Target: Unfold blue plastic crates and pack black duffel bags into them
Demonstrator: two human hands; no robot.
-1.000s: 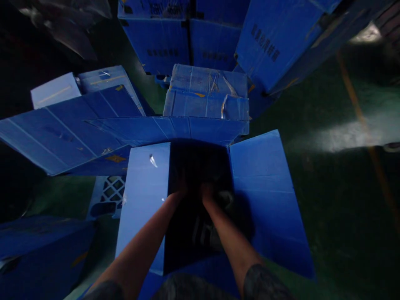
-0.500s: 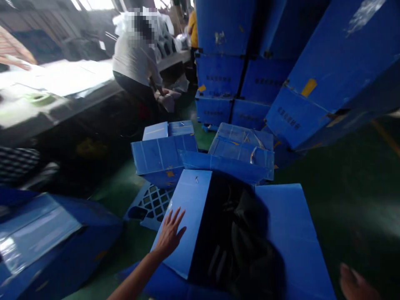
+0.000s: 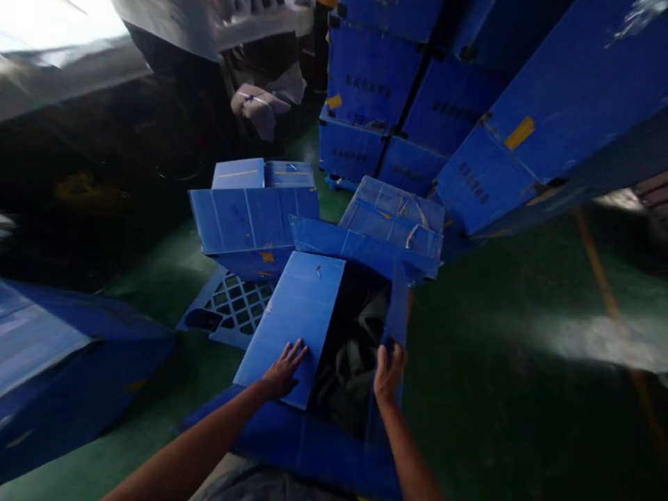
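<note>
In front of me stands a blue corrugated box (image 3: 313,442) with dark folded cloth (image 3: 355,362), perhaps garments, inside. My left hand (image 3: 284,370) lies with fingers spread on the box's left flap (image 3: 295,306), which slopes inward over part of the opening. On the other side, my right hand (image 3: 390,372) grips the right flap (image 3: 399,299), now raised nearly upright; its fingers curl over the edge. The far flap (image 3: 360,243) stands up at the back.
More blue boxes stand behind, one at the left (image 3: 245,219) and one at the right (image 3: 399,212). Tall box stacks (image 3: 373,76) rise beyond. A blue lattice pallet (image 3: 234,306) and another blue box (image 3: 62,369) are at left. A person (image 3: 172,42) stands by a bench.
My right hand has come in from the far right and lifted the right flap from lying outward to nearly upright. My left hand stays on the left flap. The view has tilted down.
</note>
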